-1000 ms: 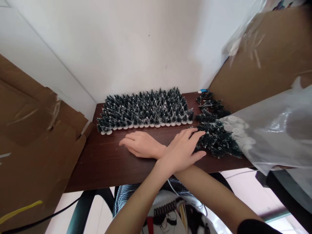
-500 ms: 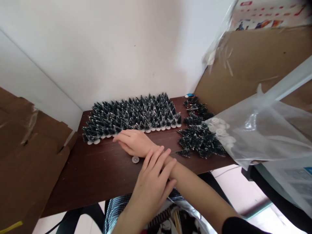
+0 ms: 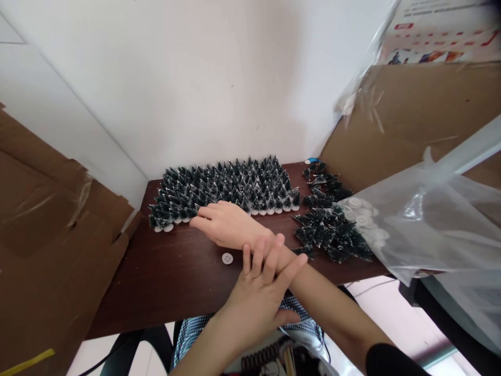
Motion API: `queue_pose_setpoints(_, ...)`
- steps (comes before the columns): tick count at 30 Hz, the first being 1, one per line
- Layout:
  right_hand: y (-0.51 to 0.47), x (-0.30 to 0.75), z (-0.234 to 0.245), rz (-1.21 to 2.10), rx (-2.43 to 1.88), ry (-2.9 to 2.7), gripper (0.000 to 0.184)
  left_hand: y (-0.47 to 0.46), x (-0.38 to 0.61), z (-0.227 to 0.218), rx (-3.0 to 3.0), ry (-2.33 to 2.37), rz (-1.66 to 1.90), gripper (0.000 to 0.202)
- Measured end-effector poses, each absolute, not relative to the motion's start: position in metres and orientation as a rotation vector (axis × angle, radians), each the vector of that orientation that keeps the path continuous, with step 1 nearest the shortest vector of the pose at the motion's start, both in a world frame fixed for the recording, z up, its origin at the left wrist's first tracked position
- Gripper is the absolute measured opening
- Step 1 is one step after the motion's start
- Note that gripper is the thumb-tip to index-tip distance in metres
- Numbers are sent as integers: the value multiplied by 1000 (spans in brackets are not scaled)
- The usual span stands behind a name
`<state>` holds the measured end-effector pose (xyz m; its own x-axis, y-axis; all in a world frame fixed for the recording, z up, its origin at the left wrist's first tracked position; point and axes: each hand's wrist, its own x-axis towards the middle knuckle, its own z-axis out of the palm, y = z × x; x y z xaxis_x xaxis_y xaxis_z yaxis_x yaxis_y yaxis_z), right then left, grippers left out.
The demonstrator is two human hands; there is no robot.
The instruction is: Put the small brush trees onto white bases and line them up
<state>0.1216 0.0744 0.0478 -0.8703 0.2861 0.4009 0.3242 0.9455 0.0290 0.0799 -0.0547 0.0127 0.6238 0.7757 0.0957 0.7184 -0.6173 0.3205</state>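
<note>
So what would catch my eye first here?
A dense block of tiny frosted trees stands in rows at the back of the dark table, with a loose heap of trees lying to its right. In front, the arms cross: the right hand lies by the front row, the left hand on its wrist.

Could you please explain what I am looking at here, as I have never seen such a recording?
There is no machine here. A person wears a camera on the head, so the single view looks down at their own bare hands, with the arms crossed. On the dark table stand rows of small trees. A loose pile of the same trees lies to the right, beside a clear bag of white discs. One disc lies alone. The right hand rests flat by the rows; the left hand lies over the right wrist. Neither visibly holds anything.
</note>
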Motion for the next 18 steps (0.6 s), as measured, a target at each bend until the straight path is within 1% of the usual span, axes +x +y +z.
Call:
queue_pose_setpoints(4,79,122,55,-163,-455,-2741,18,-49,84,-5,2716,1272,417,124)
queue_pose_setpoints(7,83,122,58,-149,-459,-2784,16,-44,88,-22,2861,1350,593,126)
queue_pose_setpoints(12,86,128,67,-101,-492,-2791,17,-36,101,-37,2997,1508,944,105)
queue_pose_setpoints(15,81,137,73,-35,-558,-2788,18,-39,109,-37,2995,1526,966,97)
queue_pose_setpoints(18,76,147,74,110,-586,-2758,20,-45,115,-24,2993,1464,959,86)
